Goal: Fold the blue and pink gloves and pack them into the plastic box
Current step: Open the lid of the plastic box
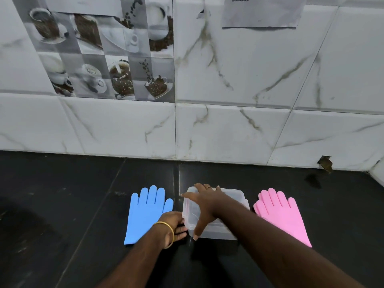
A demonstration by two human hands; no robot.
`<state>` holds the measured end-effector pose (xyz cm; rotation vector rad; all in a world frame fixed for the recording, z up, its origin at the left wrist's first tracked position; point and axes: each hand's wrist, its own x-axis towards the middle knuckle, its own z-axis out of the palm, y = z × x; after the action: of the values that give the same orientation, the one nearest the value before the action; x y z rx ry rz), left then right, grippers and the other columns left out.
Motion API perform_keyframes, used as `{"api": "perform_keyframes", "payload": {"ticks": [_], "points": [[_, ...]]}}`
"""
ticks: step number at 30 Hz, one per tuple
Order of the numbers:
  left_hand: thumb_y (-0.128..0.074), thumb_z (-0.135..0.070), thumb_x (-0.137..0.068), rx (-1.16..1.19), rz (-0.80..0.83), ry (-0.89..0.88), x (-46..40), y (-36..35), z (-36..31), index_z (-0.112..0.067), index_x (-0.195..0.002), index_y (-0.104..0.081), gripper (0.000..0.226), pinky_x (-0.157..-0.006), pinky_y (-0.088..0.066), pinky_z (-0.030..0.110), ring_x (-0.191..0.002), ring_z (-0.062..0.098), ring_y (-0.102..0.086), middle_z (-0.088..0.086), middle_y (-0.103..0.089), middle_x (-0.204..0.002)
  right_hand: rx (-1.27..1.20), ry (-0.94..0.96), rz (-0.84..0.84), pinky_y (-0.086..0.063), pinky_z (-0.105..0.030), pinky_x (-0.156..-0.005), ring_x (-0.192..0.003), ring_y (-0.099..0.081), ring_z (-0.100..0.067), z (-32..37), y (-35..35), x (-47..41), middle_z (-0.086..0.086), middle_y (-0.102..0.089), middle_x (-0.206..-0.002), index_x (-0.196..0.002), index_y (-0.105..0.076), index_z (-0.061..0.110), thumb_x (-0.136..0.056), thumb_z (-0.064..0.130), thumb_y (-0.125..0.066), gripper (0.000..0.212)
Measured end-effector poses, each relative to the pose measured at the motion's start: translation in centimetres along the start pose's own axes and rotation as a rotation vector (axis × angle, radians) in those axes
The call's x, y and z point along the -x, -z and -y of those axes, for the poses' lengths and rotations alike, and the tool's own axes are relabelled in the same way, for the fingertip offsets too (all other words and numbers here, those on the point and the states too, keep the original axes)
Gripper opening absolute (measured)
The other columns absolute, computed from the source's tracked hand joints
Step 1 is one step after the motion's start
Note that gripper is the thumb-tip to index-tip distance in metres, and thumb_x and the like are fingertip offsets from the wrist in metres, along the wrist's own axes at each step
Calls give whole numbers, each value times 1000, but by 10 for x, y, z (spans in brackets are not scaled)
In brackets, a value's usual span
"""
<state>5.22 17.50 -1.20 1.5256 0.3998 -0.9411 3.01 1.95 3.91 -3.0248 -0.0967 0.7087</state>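
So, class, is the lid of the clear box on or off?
On: the lid covers the clear box, with the right hand spread on it. Whether it is snapped tight, cannot tell.

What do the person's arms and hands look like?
Both forearms are bare, with no sleeves in view. The left hand has a thin gold bangle at its wrist. The right hand wears a ring on one finger. Neither hand is gloved.
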Motion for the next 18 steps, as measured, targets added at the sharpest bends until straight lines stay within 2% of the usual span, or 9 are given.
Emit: {"api": "perform_keyframes", "payload": {"ticks": [6, 10, 18], "points": [[-51, -22, -97, 20, -10, -22, -11, -2, 3, -15, -101, -65, 16, -68, -61, 34, -88, 26, -71, 12, -75, -92, 28, -16, 13, -11, -78, -106, -144, -19, -41, 7, 4, -2, -8, -16, -158, -144, -14, 51, -46, 69, -82, 121], [-55, -20, -96, -58, -18, -74, -12, -3, 2, -16, -102, -63, 12, -62, -61, 33, -85, 28, -71, 12, -74, -93, 19, -18, 17, -18, -76, -106, -141, -25, -40, 8, 10, 2, -8, -22, -154, -145, -19, 48, -48, 67, -83, 118], [-59, -19, -94, -56, -6, -81, -14, -4, 0, -16, -100, -62, 7, -70, -63, 44, -85, 30, -72, 12, -74, -91, 13, -15, 30, -21, -74, -107, -141, -25, -39, 10, 15, 5, -8, -21, -155, -144, -20, 49, -46, 67, -83, 118]]}}
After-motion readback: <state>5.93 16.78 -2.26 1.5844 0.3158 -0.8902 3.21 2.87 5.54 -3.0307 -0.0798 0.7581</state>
